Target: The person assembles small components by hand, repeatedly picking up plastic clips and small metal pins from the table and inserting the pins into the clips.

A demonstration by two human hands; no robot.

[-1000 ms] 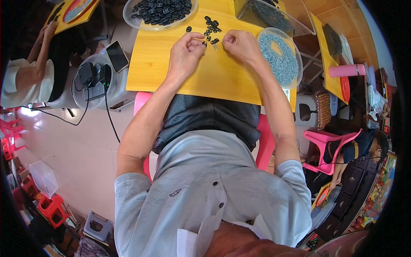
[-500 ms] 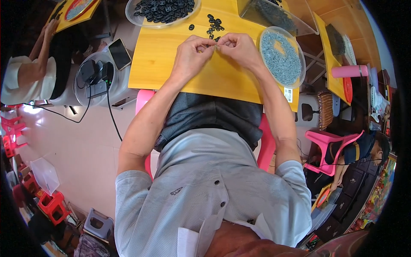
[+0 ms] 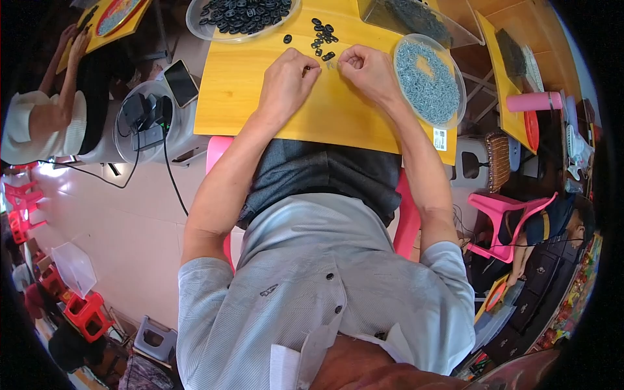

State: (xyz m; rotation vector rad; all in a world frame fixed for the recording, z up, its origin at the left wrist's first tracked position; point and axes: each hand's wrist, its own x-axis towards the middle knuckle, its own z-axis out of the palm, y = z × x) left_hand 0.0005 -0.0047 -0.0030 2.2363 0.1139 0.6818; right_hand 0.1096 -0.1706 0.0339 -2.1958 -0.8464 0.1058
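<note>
My left hand [image 3: 284,83] is closed in a pinch above the yellow table [image 3: 227,97]. A small dark piece shows at its fingertips, mostly hidden by them. To its right, my right hand [image 3: 368,73] has its thumb and fingers pressed together; what they hold, if anything, is too small to make out. A few small silvery screws [image 3: 330,65] lie on the table between the hands. Just beyond them is a loose group of small black oval parts with holes [image 3: 323,36]. One more black oval part [image 3: 287,39] lies apart, left of the group.
A clear round tub [image 3: 195,29] of black oval parts stands at the far left, a tub of screws [image 3: 463,107] at the right. Behind is a clear box [image 3: 465,40]. Left are a stool with chargers, a phone [image 3: 181,83] and another person's arms [image 3: 68,78].
My hands were together at the fingertips and have moved apart, left hand to the left, right hand to the right. The screws between them now show.
</note>
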